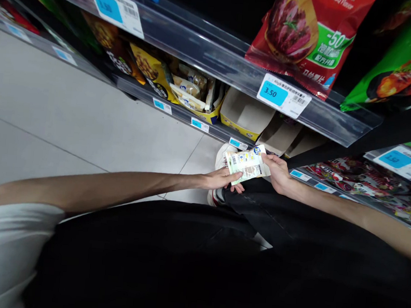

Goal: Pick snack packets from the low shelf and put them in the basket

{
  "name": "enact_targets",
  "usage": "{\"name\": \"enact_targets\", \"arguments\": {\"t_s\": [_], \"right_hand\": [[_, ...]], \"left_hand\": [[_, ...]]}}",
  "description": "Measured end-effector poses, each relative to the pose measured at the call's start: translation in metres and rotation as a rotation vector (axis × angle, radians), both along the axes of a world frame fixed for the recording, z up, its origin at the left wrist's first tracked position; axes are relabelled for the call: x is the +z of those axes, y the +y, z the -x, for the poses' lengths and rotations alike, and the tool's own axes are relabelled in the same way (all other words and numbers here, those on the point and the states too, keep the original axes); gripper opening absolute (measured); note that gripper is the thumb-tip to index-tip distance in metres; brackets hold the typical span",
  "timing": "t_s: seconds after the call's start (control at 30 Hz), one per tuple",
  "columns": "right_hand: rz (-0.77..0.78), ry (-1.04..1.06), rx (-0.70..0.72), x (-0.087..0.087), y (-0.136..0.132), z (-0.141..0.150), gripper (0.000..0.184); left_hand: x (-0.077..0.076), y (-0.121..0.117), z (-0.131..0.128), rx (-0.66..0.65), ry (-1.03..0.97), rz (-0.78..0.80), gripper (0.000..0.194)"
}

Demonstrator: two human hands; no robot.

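Note:
A small pale snack packet (247, 164) with printed labels and a barcode is held between both my hands, low in front of a shop shelf. My left hand (221, 179) grips its lower left edge with fingers closed under it. My right hand (278, 173) pinches its right edge. The packet's back faces up. Below the hands are my black trousers and a white shoe (221, 158).
A yellow display box (209, 117) with similar packets sits on the lowest shelf, beside empty cardboard trays (245, 114). A clear shelf rail with a 3.50 price tag (283, 96) runs above. Red (307, 33) and green (410, 62) crisp bags hang higher. Grey floor tiles (50, 105) lie left.

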State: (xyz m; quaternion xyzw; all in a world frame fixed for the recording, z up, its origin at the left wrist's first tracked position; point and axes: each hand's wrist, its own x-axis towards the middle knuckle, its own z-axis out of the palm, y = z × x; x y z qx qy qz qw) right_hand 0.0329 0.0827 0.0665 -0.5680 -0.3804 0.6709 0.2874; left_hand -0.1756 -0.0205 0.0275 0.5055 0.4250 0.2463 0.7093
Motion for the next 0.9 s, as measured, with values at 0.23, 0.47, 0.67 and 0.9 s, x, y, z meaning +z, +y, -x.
{"name": "enact_targets", "arguments": {"t_s": [0.23,0.47,0.67,0.9], "right_hand": [[0.013,0.014,-0.025,-0.0028,0.0003,-0.0001,0.051],[0.025,0.013,-0.004,-0.0033,0.0007,-0.0009,0.049],[0.04,0.003,0.01,-0.0014,0.0006,-0.0009,0.048],[0.052,0.025,-0.016,-0.002,0.0003,-0.0005,0.049]], "left_hand": [[-0.0019,0.0003,0.0005,-0.001,-0.004,0.014,0.086],[-0.0011,0.0004,0.0,0.004,0.0,0.021,0.086],[-0.0002,0.0009,0.0,-0.001,0.008,0.022,0.086],[0.0009,0.0014,-0.0001,0.001,0.001,0.023,0.087]]}}
